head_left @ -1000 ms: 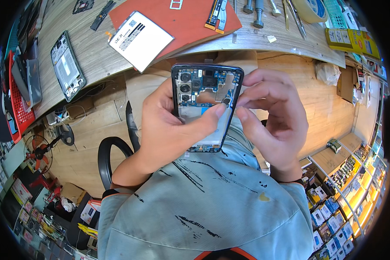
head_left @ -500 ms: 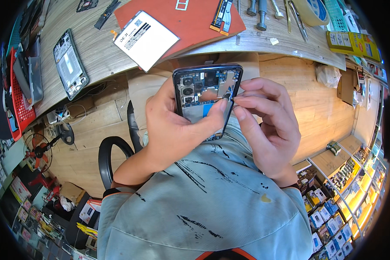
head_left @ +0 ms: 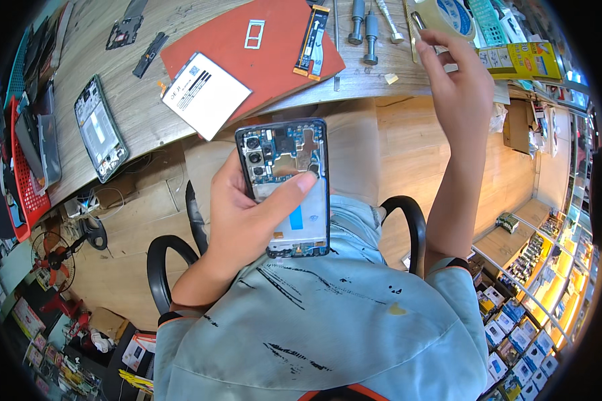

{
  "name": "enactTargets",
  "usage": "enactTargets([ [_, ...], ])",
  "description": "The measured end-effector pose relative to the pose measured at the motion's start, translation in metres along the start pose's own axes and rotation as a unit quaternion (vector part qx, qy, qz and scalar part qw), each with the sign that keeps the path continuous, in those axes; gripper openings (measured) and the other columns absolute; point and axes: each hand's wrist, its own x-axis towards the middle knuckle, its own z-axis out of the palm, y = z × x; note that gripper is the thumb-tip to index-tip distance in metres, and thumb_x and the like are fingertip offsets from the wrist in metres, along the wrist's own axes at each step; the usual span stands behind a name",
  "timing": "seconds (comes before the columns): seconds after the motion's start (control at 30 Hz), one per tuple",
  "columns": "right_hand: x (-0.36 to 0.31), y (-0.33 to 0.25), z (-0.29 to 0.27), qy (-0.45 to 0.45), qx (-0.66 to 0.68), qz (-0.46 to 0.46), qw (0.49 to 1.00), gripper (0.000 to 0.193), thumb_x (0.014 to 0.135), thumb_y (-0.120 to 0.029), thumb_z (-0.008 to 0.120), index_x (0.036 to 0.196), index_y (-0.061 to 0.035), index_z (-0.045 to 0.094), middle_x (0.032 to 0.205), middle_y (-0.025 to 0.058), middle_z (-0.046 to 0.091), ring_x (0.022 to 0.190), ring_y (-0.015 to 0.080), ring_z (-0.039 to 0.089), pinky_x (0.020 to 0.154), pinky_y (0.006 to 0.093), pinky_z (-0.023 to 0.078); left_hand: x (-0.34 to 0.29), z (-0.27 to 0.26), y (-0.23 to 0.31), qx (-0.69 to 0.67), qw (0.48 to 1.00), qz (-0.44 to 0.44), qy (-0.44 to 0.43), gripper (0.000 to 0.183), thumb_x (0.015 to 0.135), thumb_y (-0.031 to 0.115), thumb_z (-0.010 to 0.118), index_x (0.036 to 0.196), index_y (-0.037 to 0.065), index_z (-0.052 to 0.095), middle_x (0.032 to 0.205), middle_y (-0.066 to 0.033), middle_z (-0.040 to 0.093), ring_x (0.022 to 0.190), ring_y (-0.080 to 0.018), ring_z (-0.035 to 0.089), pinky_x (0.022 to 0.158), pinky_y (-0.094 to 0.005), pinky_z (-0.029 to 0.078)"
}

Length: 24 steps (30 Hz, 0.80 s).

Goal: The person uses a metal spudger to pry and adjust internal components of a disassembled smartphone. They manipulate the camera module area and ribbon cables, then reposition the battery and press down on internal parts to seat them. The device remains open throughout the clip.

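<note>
An opened smartphone point(head_left: 320, 200) is held upright over my lap, its back cover off, showing the circuit board, three camera lenses and a blue strip. My left hand point(head_left: 244, 214) grips it from the left, its thumb pressed across the inside near a small dark part. Away to the upper right, over the table's edge, my right hand point(head_left: 461, 87) has thumb and forefinger closed around a pair of metal tweezers point(head_left: 418, 20); the fingers partly hide them.
A white battery point(head_left: 207, 95) overlaps a red mat point(head_left: 231, 50) bearing a SIM tray point(head_left: 254, 34) and flex cables point(head_left: 311, 47). Screwdrivers point(head_left: 371, 40) lie right of it, near a tape roll point(head_left: 451, 17) and yellow box point(head_left: 522, 61). Another opened phone point(head_left: 100, 127) rests at left.
My right hand has left the phone and reached up and right to the tweezers on the table. The phone, still in my left hand, sits lower and further left in view.
</note>
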Motion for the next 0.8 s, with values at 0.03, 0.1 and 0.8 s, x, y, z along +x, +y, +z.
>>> enactTargets([
  [0.03, 0.007, 0.012, 0.001, -0.004, -0.019, 0.024, 1.000, 0.026, 0.098, -0.021, 0.079, 0.118, -0.0046, 0.078, 0.099, 0.0026, 0.076, 0.082, 0.0087, 0.064, 0.067, 0.0239, 0.051, -0.001, 0.002, 0.002, -0.018, 1.000, -0.006, -0.008, 0.033, 0.097, 0.000, 0.076, 0.127, -0.003, 0.064, 0.111, -0.0114, 0.077, 0.096, -0.0151, 0.076, 0.086, -0.0314, 0.062],
  [0.1, 0.023, 0.024, 0.009, -0.012, -0.069, 0.045, 0.997, 0.030, 0.099, -0.027, 0.077, 0.119, -0.0052, 0.078, 0.096, 0.0027, 0.076, 0.079, 0.0101, 0.064, 0.068, 0.0255, 0.051, -0.001, 0.006, 0.007, -0.036, 0.999, -0.020, -0.022, 0.034, 0.099, 0.002, 0.073, 0.130, -0.004, 0.062, 0.112, -0.0134, 0.077, 0.098, -0.0187, 0.077, 0.086, -0.0333, 0.063],
  [0.8, 0.031, 0.011, -0.024, -0.054, 0.345, 0.123, 0.929, 0.036, 0.103, -0.028, 0.067, 0.126, -0.0015, 0.071, 0.113, 0.0095, 0.071, 0.103, 0.0193, 0.067, 0.082, 0.0380, 0.053, -0.003, 0.008, 0.011, -0.046, 0.999, 0.024, -0.015, 0.033, 0.101, 0.001, 0.070, 0.132, -0.004, 0.058, 0.114, -0.0161, 0.076, 0.101, -0.0227, 0.078, 0.087, -0.0371, 0.065],
])
